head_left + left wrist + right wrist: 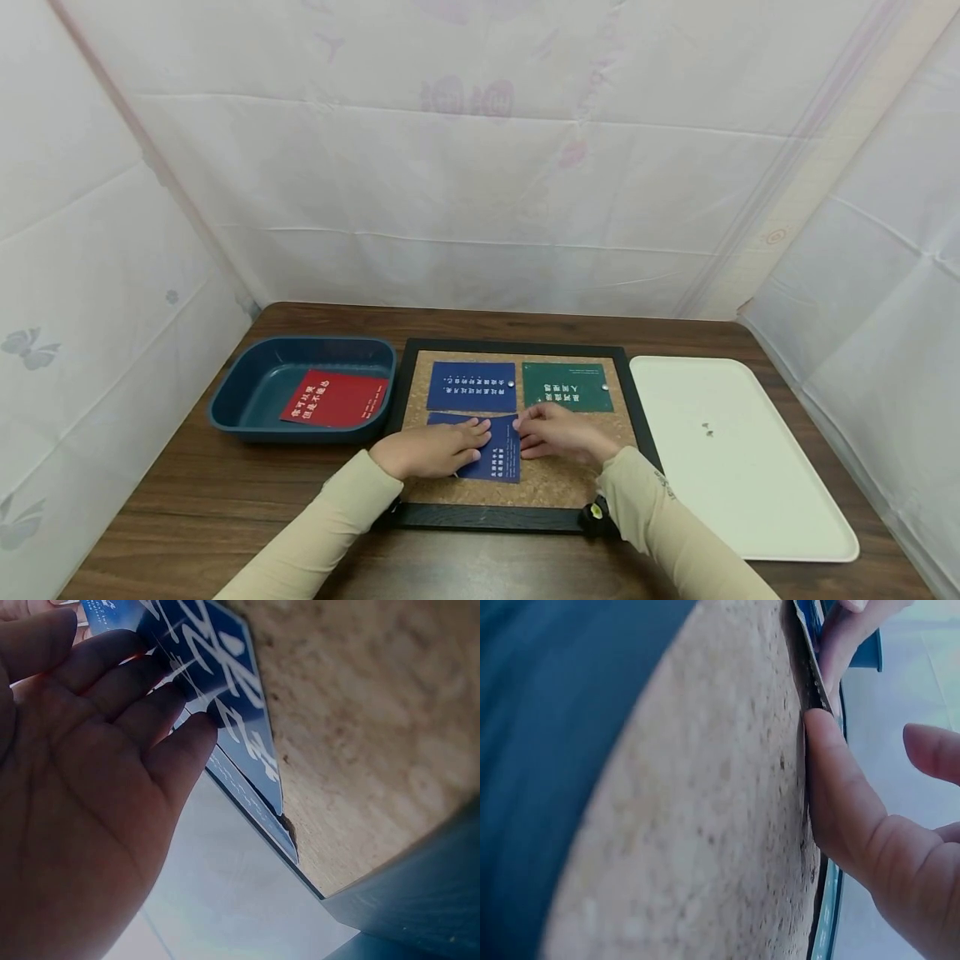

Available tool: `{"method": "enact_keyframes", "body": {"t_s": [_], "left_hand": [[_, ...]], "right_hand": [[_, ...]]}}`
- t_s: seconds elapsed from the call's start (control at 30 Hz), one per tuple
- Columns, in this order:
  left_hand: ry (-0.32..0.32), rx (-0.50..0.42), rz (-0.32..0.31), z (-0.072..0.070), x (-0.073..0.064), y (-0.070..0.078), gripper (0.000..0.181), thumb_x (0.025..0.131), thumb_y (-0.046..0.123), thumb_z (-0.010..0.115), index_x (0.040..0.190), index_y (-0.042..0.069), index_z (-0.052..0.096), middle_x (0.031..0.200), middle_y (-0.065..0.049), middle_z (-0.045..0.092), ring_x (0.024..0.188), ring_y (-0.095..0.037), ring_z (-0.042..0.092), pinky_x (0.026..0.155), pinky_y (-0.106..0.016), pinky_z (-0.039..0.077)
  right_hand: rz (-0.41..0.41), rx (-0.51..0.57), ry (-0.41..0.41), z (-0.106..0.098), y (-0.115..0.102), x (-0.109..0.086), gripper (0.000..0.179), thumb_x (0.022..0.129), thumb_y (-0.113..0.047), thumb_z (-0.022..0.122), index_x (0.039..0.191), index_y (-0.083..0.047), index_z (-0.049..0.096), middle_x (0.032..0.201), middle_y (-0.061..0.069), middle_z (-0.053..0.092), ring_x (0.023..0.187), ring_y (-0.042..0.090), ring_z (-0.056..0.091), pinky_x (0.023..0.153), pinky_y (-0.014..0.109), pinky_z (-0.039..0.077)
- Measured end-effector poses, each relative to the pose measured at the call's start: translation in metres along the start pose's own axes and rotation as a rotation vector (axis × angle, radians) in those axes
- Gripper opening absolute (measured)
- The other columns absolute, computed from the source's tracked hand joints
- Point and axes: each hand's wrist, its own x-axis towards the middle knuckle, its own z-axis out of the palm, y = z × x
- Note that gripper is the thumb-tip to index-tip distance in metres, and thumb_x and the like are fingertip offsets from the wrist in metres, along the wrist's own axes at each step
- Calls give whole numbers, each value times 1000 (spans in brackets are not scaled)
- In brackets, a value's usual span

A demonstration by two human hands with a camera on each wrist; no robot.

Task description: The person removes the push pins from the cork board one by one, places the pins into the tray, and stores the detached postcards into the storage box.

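Observation:
A blue card (504, 454) with white lettering lies on the framed corkboard (570, 483), below two other cards. My left hand (435, 447) rests across its left part, fingers extended; in the left wrist view the fingers (142, 682) overlap the card's printed face. At the card's right edge, near its upper corner, is my right hand (558, 433). In the right wrist view its thumb (840, 765) touches the card's edge while another finger stays apart from it. Above lie a blue card (472, 385) and a green card (558, 383), each with a small round pin near its right edge.
To the left, a dark blue basin (258, 392) holds a red card (337, 398). A cream tray (738, 483) stands at the right with small metallic pieces (707, 430) on it. White sheeting hangs behind and beside the wooden table (187, 500).

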Motion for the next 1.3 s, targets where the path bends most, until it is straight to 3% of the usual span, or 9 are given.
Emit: {"method": "enact_keyframes", "body": {"t_s": [0.23,0.57,1.3], "left_hand": [[-5,-2,1,0,0,0,46,104,30,41,147,15,41,157,1,29,146,-18,26,116,-42,31],[4,0,11,1,0,-1,45,104,28,42,146,14,42,157,0,30,146,-19,27,115,-42,32],[-27,-88,2,-2,-1,-3,47,104,31,41,148,17,39,159,3,27,147,-15,22,117,-42,29]], "right_hand": [[11,-13,16,4,0,4,27,98,-9,53,118,8,48,102,20,63,81,17,68,76,34,60],[41,-162,29,11,-3,11,14,94,-1,56,106,5,51,90,14,62,70,13,63,65,26,58],[81,-216,74,17,-11,12,12,91,6,58,100,3,51,88,14,59,67,15,60,61,26,58]]}}
